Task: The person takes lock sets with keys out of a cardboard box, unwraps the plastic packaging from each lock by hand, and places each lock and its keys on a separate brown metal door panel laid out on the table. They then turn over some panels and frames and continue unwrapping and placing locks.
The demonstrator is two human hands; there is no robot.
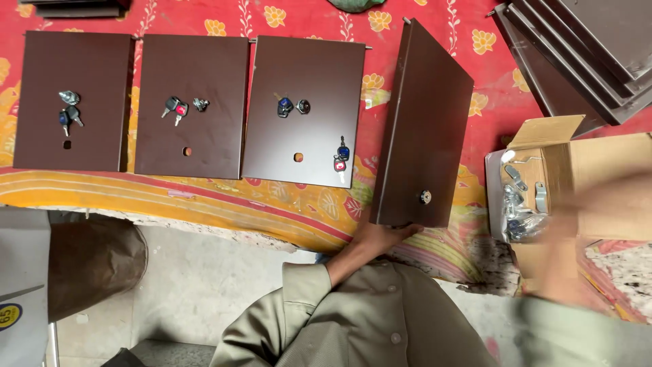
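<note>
Brown metal door panel (422,122), tilted up on the red floral cloth (435,20) beside three flat panels, is gripped at its near edge by the left hand (380,238), while the blurred right hand (584,224), grip unclear, is over the cardboard box (611,163) of lock parts

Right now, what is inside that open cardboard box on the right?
The cardboard box holds shiny metal lock parts, some in clear bags. The blurred right hand covers the rest, so what lies deeper cannot be seen.
</note>
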